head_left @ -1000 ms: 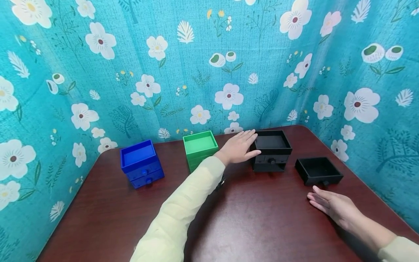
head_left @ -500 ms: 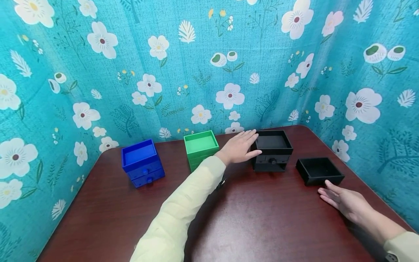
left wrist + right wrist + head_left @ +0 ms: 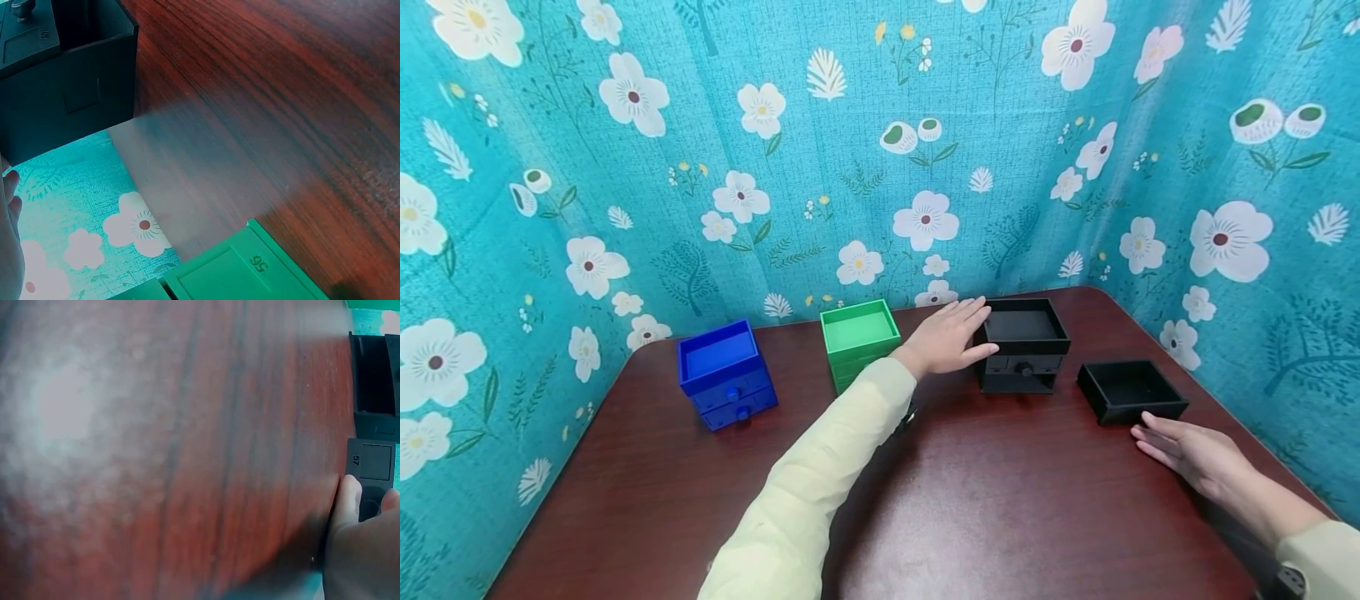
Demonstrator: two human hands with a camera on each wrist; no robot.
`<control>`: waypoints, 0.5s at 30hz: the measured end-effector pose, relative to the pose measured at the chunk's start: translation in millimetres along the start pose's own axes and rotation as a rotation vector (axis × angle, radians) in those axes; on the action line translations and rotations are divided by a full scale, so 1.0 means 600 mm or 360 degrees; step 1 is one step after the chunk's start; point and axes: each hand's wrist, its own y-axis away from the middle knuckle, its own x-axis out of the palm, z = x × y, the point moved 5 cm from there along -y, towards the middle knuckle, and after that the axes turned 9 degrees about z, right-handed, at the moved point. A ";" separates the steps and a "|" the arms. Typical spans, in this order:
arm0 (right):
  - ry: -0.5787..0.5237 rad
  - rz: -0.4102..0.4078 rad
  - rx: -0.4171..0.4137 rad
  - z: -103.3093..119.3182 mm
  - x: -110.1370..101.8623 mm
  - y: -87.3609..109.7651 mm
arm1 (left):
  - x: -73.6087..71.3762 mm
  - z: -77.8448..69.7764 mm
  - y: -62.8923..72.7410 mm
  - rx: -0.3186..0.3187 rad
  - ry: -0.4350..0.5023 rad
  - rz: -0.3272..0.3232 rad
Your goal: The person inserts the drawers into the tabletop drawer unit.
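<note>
In the head view my left hand rests, fingers spread, on the left side of a black mini drawer cabinet. The cabinet has an open-topped tray, one drawer with a round knob, and a vacant bottom slot. To its right a black drawer lies on the table by itself. My right hand is at this drawer's front, its fingers fairly straight. In the right wrist view the thumb and a fingertip stand on either side of the drawer's round knob, below the number 57.
A green drawer cabinet stands left of the black one, partly hidden by my left sleeve. Farther left is a blue drawer cabinet with two knobs. A flowered turquoise curtain borders the dark red wooden table behind and at both sides.
My right hand has moved right and forward to the loose drawer's front, covering its knob in the head view. My left hand has stayed on the black cabinet.
</note>
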 end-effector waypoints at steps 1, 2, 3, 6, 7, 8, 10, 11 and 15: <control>-0.0008 0.0000 0.0003 0.000 0.000 0.000 | 0.000 0.000 0.000 0.0001 0.0002 0.0000; -0.0004 -0.0004 0.0007 0.000 0.000 -0.001 | 0.000 0.000 0.000 0.0000 0.0005 0.0000; -0.0003 -0.0011 0.0012 0.000 0.000 -0.001 | 0.001 0.001 -0.001 -0.0001 0.0008 0.0001; 0.0005 -0.0036 0.0017 0.001 -0.002 -0.002 | 0.001 0.001 -0.001 -0.0004 0.0016 0.0001; 0.0008 -0.0043 0.0016 0.001 -0.002 -0.002 | 0.001 0.001 0.000 -0.0004 0.0020 -0.0001; 0.0016 -0.0046 0.0014 0.001 -0.002 -0.003 | 0.001 0.001 0.000 -0.0006 0.0022 -0.0001; 0.0028 -0.0045 0.0005 0.001 -0.002 -0.003 | 0.002 0.001 0.000 -0.0009 0.0021 0.0002; 0.0030 -0.0042 0.0002 0.001 -0.002 -0.003 | 0.001 0.000 0.000 -0.0010 0.0020 0.0004; 0.0017 -0.0033 -0.0002 0.002 0.000 -0.004 | 0.001 0.001 0.001 -0.0018 0.0018 0.0013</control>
